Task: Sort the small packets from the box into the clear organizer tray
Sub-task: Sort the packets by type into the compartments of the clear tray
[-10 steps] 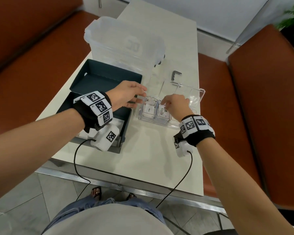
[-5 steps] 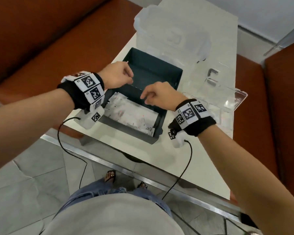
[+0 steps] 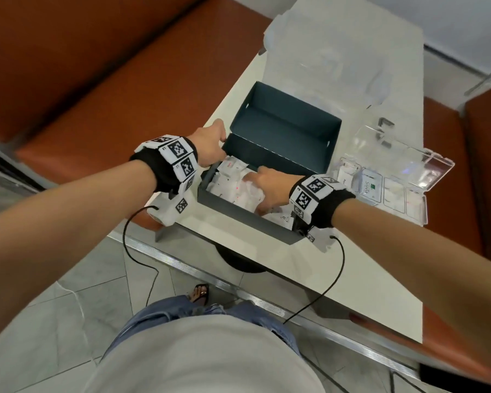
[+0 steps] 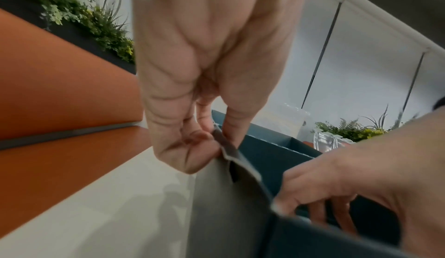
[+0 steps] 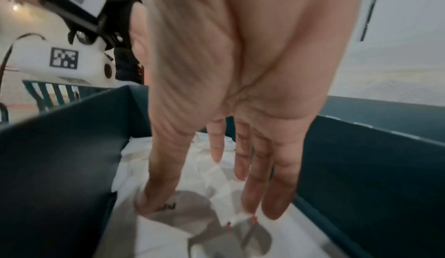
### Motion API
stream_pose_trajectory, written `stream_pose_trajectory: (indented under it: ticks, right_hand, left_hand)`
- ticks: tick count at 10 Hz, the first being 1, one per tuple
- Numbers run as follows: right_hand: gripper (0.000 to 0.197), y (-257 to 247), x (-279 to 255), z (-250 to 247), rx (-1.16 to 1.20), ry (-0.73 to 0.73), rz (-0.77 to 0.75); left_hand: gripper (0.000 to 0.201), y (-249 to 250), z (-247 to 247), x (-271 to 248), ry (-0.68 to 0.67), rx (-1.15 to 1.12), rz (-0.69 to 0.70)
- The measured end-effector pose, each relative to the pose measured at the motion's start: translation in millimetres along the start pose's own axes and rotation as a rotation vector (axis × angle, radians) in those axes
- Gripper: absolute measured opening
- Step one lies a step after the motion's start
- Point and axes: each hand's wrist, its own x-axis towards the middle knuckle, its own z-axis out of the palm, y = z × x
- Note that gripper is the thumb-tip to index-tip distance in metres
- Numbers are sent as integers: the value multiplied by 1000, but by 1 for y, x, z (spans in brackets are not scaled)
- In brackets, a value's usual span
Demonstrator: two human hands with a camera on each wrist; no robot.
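Observation:
An open dark teal box [image 3: 238, 211] sits at the table's near left edge, with its lid [image 3: 284, 129] folded back. A heap of small white packets [image 3: 233, 186] lies inside it. My left hand [image 3: 222, 139] pinches the box's left corner rim [image 4: 225, 144] between thumb and fingers. My right hand [image 3: 256, 180] reaches down into the box, fingers [image 5: 267, 186] straight and spread. Its thumb and fingertips touch the packets [image 5: 216, 176] and nothing is gripped. The clear organizer tray [image 3: 424, 209] lies right of the box, with packets in several compartments, one labelled Stevia [image 3: 369, 187].
A large frosted plastic container [image 3: 323, 61] stands behind the box. The tray's clear lid [image 3: 408, 163] lies open toward the back, near a small dark clip [image 3: 386, 121]. Orange bench seats [image 3: 97, 80] flank the white table [image 3: 352, 265].
Both hands left the organizer tray and moved left to the box. The left hand took hold of the box corner. The right hand dropped from above the box onto the packets.

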Motion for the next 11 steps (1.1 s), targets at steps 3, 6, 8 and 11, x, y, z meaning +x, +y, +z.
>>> stream_pose_trajectory:
  ticks: [3,6,8,11]
  right_hand:
    - [53,2,10,-18,151,-27,-19]
    - [42,-7,7,-14,40,-116,2]
    - [50,-7,3,-12,156,-133,5]
    - [40,-7,-11,-4,140,-23,-7]
  left_hand:
    - [31,17,-11,-5,-79,196,-37]
    - [30,11,10,0,14,435,-14]
    - [32,19,7,-6,-37,444,-70]
    - [31,18,5,-7,-73,539,17]
